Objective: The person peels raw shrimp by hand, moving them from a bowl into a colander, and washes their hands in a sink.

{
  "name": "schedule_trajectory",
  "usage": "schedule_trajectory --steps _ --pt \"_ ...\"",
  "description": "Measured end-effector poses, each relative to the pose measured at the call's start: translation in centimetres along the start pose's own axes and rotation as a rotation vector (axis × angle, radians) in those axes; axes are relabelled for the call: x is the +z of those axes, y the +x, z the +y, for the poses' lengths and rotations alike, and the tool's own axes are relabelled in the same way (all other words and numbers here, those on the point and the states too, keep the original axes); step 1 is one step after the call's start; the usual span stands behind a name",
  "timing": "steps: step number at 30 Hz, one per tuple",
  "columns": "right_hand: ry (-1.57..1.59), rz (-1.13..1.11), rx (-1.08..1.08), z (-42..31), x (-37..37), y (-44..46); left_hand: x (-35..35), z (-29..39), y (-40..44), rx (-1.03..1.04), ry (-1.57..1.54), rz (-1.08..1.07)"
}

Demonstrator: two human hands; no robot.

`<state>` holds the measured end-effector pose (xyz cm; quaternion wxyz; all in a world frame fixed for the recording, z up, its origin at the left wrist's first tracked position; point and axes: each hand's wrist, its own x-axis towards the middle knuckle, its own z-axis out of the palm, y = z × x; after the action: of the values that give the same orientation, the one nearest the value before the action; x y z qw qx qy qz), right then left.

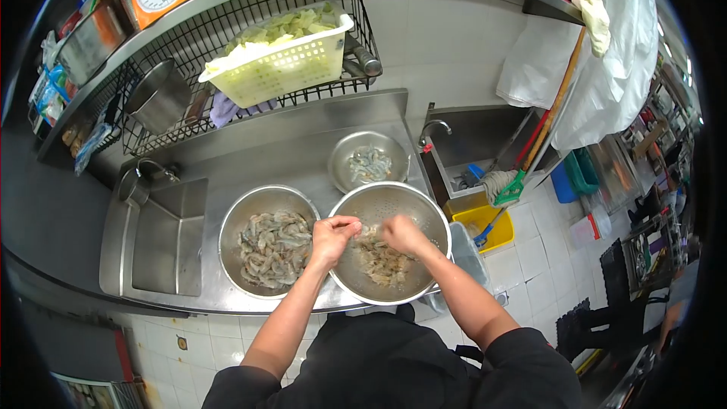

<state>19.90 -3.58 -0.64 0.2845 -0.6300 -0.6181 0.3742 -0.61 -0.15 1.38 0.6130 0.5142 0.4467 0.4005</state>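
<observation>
My left hand (pixel 333 241) is over the left part of a large metal colander (pixel 424 212), thumb and fingertips pinched together; what is between them is too small to make out. My right hand (pixel 404 233) is above the same colander, its fingers smeared by motion. Brownish shrimp shells and scraps (pixel 382 263) lie in the colander. To the left, a metal bowl (pixel 229 216) holds a heap of grey whole shrimp (pixel 274 248). Behind the colander, a smaller metal bowl (pixel 341 155) contains pale, peeled-looking shrimp (pixel 369 163).
A steel sink (pixel 168 242) with a tap is at the left. Above the counter, a wire rack (pixel 166 38) carries a yellow basket (pixel 295 68) of green leaves. On the right are another tap (pixel 437 127), a mop (pixel 501 185) and a yellow bucket (pixel 498 231).
</observation>
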Motion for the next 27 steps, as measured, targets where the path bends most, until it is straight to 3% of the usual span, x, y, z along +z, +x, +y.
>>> schedule_trajectory --steps 1,4,6,8,10,12,14,15,18,20,22,24,27 --pt "-0.400 -0.147 -0.094 3.2 1.2 0.3 0.0 -0.1 0.0 0.002 -0.064 0.006" --pt "-0.806 -0.176 -0.218 1.4 1.6 -1.4 0.3 -1.1 -0.1 -0.006 -0.095 0.040" --pt "0.475 -0.419 0.065 -2.0 0.4 -1.0 0.4 -1.7 -0.6 -0.009 -0.063 0.096" --pt "0.646 -0.566 -0.009 -1.7 0.9 1.1 0.3 -1.6 -0.8 -0.088 -0.037 0.063" --pt "0.358 -0.618 0.069 -3.4 0.2 2.4 -0.9 -1.5 -0.6 -0.095 -0.027 0.074" --pt "0.389 -0.626 0.049 -3.5 0.6 4.6 -2.2 -1.6 -0.3 -0.111 -0.035 0.070" --pt "1.083 -0.079 0.211 -4.7 1.3 5.8 -5.2 -1.4 0.1 -0.037 0.064 0.242" --pt "1.121 -0.022 0.240 -4.6 1.2 6.7 -7.5 -2.8 0.8 0.056 0.244 0.311" --pt "0.977 0.016 0.250 -4.0 2.4 7.4 -15.2 -5.5 1.4 0.298 1.010 0.432" --pt "0.880 -0.055 0.233 -4.3 3.2 6.4 -17.6 -4.8 0.7 0.151 1.435 0.488" --pt "0.582 -0.219 0.140 -4.7 4.3 5.8 -21.4 -6.3 1.9 0.075 1.392 0.515" --pt "0.534 -0.240 0.132 -5.4 5.4 5.0 -22.3 -6.3 2.6 0.001 1.350 0.538" --pt "0.402 -0.320 0.125 -5.8 6.6 4.5 -22.1 -4.8 3.2 -0.125 1.381 0.374"
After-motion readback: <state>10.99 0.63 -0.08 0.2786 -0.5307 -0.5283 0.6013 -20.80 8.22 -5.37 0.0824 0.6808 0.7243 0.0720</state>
